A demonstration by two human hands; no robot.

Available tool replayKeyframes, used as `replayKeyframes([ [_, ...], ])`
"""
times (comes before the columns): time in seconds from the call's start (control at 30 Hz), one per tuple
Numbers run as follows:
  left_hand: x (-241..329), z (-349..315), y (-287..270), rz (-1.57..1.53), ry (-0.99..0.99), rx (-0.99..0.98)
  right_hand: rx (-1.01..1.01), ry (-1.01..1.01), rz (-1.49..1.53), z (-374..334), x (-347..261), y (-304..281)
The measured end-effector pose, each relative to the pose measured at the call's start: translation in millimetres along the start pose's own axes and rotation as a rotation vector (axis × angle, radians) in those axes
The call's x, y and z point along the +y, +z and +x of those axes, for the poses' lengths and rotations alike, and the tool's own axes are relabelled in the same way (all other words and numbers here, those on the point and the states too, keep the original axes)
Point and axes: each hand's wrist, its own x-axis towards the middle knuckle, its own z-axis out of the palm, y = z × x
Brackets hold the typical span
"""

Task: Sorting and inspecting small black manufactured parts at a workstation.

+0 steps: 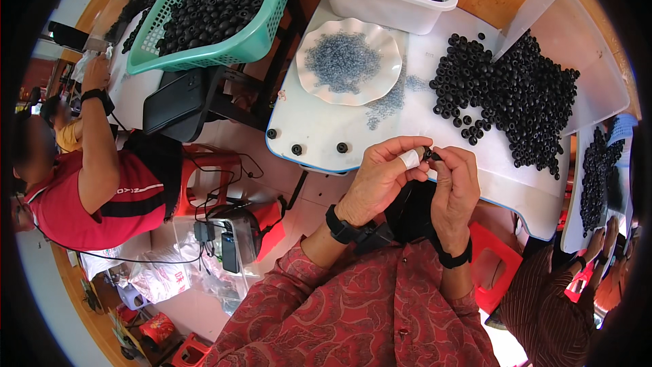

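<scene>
My left hand has white tape around one digit and pinches a small black round part at the table's front edge. My right hand meets it there, fingertips closed on a small dark piece touching or nearly touching that part. Whether these are two pieces or one, I cannot tell. Just left of my hands, a few black round parts with holes lie apart, one of them nearest. A large heap of similar black parts spreads to the right. Small clear bluish pieces fill a white scalloped plate.
A white tub of black parts stands at the back. A clear plastic bin lies tipped beside the heap. At left are a green basket of black parts and a co-worker in a red shirt. Other people sit at right.
</scene>
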Motion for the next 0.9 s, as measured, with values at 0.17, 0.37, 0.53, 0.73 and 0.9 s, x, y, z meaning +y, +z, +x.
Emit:
replayKeyframes([
  [0.17,2.5,-1.9,4.4,0.065,0.004,0.055,-0.035,-0.047,-0.095,3.4,-4.7,-1.8],
  [0.37,1.1,-2.8,3.0,0.143,0.029,0.065,-0.062,-0.082,-0.146,4.2,-2.3,-2.3],
  [0.53,-0.4,-2.0,2.0,0.255,0.055,0.100,-0.089,-0.092,-0.201,5.8,-6.3,-2.9],
  [0.73,1.5,-1.8,2.9,0.343,0.083,0.119,-0.095,-0.043,-0.177,1.8,-6.8,-2.0],
  [0.9,4.0,-2.8,4.4,0.372,0.088,0.118,-0.087,0.058,-0.110,5.0,-17.1,-5.0],
])
